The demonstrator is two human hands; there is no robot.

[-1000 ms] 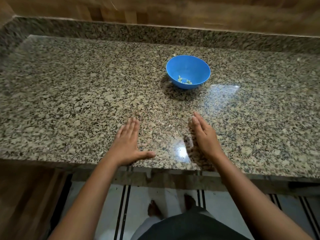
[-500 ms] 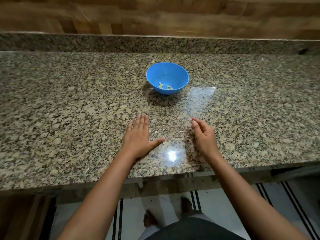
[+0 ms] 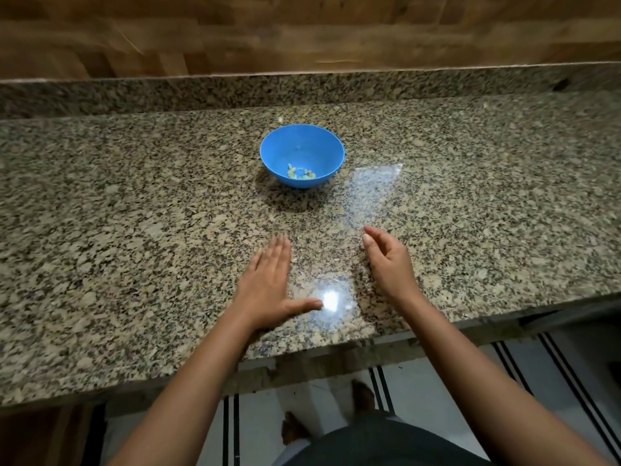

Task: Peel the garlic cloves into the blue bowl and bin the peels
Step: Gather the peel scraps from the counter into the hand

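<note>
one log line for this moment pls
left hand: flat on counter | right hand: open, empty | blue bowl: garlic cloves inside

Speckled granite desk (image 3: 134, 230)
A blue bowl (image 3: 302, 148) stands toward the back (garlic cloves (image 3: 300, 173) inside); the left hand (image 3: 265, 287) lies flat near the front.

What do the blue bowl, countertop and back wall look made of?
Blue bowl: likely plastic, possibly melamine. It has a uniform colour, a soft sheen and a thin rim.
Countertop: polished granite or granite-look stone. It has speckled tan and black grain and sharp light reflections.
Back wall: wood or wood-look panels with brown grain streaks. The view is too blurred to tell which.
</note>
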